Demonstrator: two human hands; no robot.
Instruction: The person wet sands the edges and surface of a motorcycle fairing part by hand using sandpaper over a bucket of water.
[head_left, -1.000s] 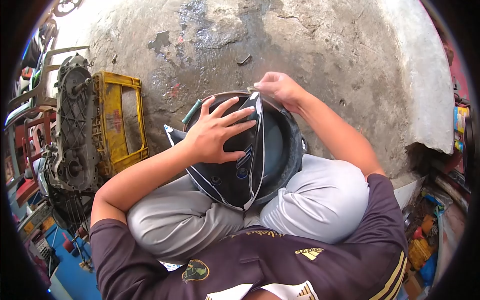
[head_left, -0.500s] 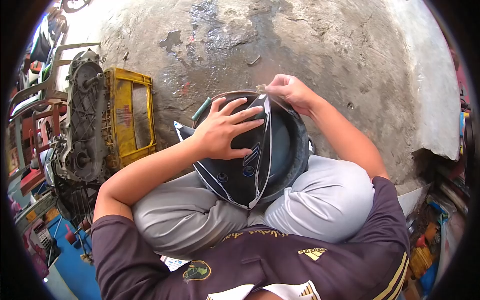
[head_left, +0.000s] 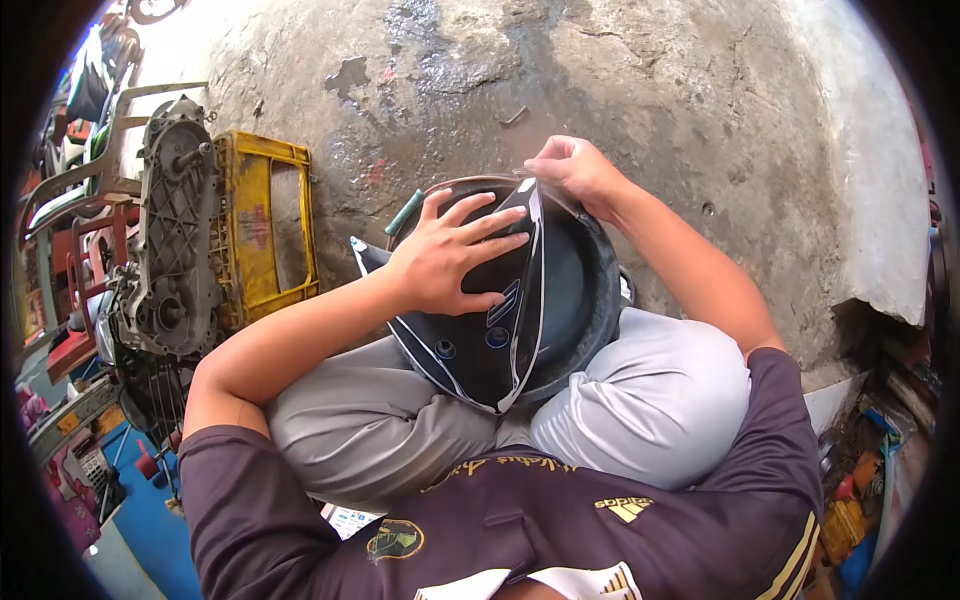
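A black plastic panel (head_left: 470, 345) with white edges and a pointed end, like a motorcycle body panel, rests tilted over a black bucket (head_left: 590, 290) between my knees. My left hand (head_left: 440, 258) lies spread on the panel, fingers apart, touching its surface. At the panel's far tip my right hand (head_left: 578, 175) is closed in a pinch on something small and thin, which I cannot make out clearly. The bucket's green handle grip (head_left: 405, 213) shows beyond the panel's left edge.
To the left stand a yellow crate (head_left: 262, 225) and a grey metal engine casing (head_left: 172, 230). The concrete floor (head_left: 700, 110) is wet in patches, with a small metal piece (head_left: 514, 116) on it. Assorted parts (head_left: 850, 500) lie piled at right.
My right hand has shifted slightly up and left at the panel's tip, and the small tan piece in its pinch shows less. My left hand stays in place on the panel.
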